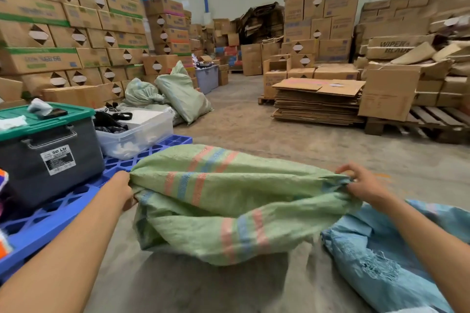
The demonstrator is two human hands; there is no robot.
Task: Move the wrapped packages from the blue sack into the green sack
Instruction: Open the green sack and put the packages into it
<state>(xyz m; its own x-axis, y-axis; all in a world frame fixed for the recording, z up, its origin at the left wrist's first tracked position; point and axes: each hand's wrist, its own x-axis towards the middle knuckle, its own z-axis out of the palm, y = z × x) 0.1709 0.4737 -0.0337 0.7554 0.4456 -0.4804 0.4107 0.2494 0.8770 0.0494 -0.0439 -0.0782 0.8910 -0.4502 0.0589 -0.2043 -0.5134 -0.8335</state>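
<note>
The green sack (229, 201) hangs at centre frame, stretched between both hands. The left hand (121, 189) grips its left edge with curled fingers; the right hand (361, 185) pinches bunched fabric at its right edge. This spread hold appears intended to find or open the mouth for loading. The blue sack (381, 256) lies on the floor at lower right. No packages are visible.

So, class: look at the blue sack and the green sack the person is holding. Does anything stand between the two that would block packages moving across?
Nothing visible does. The green sack is held at both ends by the left hand and right hand; the blue sack lies right beside it with only bare floor between. No packages show.
</note>
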